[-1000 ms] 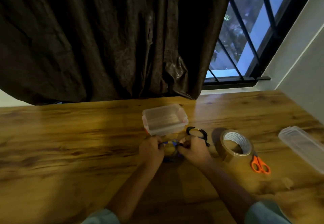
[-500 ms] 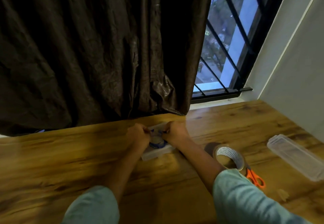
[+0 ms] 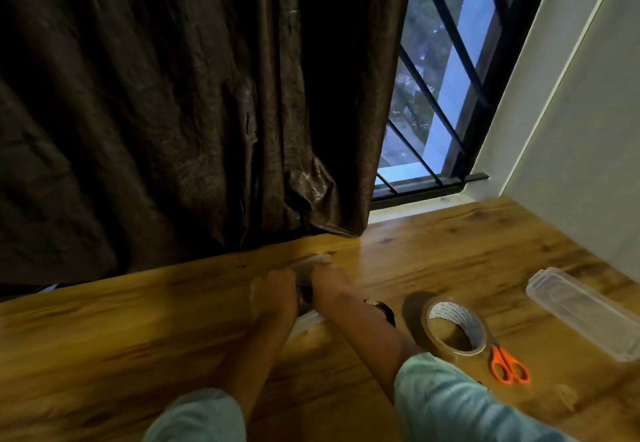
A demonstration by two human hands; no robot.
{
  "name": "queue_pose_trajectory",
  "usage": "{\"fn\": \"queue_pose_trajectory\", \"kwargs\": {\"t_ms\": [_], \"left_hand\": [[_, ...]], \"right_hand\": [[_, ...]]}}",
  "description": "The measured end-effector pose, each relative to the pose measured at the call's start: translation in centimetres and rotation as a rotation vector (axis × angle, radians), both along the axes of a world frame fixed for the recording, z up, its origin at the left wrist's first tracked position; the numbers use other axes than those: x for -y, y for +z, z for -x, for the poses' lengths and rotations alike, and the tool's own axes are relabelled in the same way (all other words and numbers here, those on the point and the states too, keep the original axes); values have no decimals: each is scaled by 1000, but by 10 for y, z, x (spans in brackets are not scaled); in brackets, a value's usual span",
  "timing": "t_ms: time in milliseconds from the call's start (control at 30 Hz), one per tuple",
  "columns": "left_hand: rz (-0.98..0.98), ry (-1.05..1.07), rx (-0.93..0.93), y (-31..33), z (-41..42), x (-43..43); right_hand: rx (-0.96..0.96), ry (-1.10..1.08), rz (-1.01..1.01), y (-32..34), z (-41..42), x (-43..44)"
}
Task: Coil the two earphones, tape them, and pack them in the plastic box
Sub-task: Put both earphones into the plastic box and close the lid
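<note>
My left hand [image 3: 273,294] and my right hand [image 3: 329,285] are side by side, down inside the clear plastic box [image 3: 309,319]. Only the box's near and far rims show around them. Between the fingers sits a dark coiled earphone [image 3: 304,295], pinched from both sides; motion blur hides its details. The second earphone [image 3: 382,309], a black coil, lies on the table just right of the box, partly behind my right forearm.
A roll of brown tape [image 3: 453,329] stands right of my right arm, with orange scissors [image 3: 507,367] beside it. The box's clear lid [image 3: 585,318] lies at the far right. A dark curtain [image 3: 173,112] hangs along the wooden table's [image 3: 104,337] back edge.
Both hands have carried the coiled earphone forward from the table in front of the box down into the box. The view has shifted forward and up.
</note>
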State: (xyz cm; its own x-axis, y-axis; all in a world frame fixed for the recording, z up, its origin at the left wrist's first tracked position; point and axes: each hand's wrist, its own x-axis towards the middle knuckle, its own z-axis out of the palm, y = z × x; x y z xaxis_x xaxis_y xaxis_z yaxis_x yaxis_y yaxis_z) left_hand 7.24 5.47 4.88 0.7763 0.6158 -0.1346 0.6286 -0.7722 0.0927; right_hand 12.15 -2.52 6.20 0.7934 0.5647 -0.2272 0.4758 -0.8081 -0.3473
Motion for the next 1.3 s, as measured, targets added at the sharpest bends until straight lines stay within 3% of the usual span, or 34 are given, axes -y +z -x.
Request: {"fn": "queue_pose_trajectory", "kwargs": {"t_ms": [133,233,267,333,400,500,633,900,1067,1300], "left_hand": [[51,-41,202,14,10,27],[507,-39,442,9,7,51],[603,-69,434,7,9,60],[739,-98,313,-1,15,77],[845,-43,226,-12,19,89],[813,105,279,-23,22,97],[808,198,379,-30,26,99],[935,245,547,-42,36,90],[859,160,528,-45,56,85],[842,122,782,-7,79,55]], "right_hand": [[18,-115,-295,4,0,23],[7,-288,-527,11,-9,55],[-2,-310,-552,12,-12,66],[9,-317,-459,14,-18,84],[27,-287,-203,9,-21,95],[78,-182,146,-3,-9,101],[124,-183,159,-19,7,100],[29,-251,8,-27,20,103],[-42,-209,-232,-18,29,111],[-133,-110,-568,17,22,87]]}}
